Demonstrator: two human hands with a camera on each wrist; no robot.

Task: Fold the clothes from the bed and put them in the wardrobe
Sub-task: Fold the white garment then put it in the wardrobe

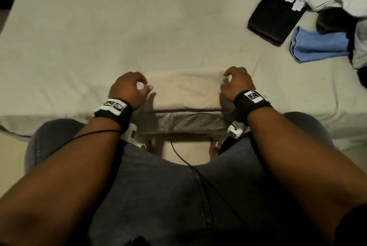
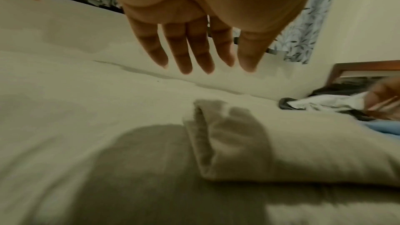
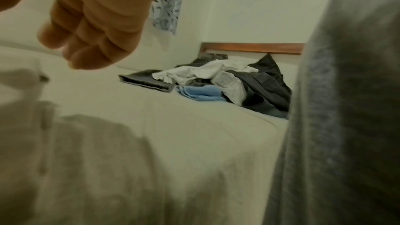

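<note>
- Left hand [image 1: 127,89] hangs palm down, forearm reaching forward; from the wrist view its fingers [image 2: 186,52] are straight and slightly spread.
- Right hand [image 1: 237,83] hangs likewise, its fingers [image 3: 86,47] loosely curled, holding nothing.

Bed [image 1: 79,37] fills most of my head view, covered in a pale cream sheet [image 2: 65,109], lightly creased, with soft shadows falling near its front edge. Beyond the bed, plain off-white wall [image 3: 259,6]. A wooden headboard [image 3: 252,48], reddish brown, runs along the wall at the bed's far right end. Above the bed, a curtain [image 3: 166,6] printed with dark leaves on a pale blue-white ground hangs against the wall. Below the bed's front edge, a strip of light floor [image 1: 188,152] shows. Lighting is dim and warm, yellowish overall.
</note>
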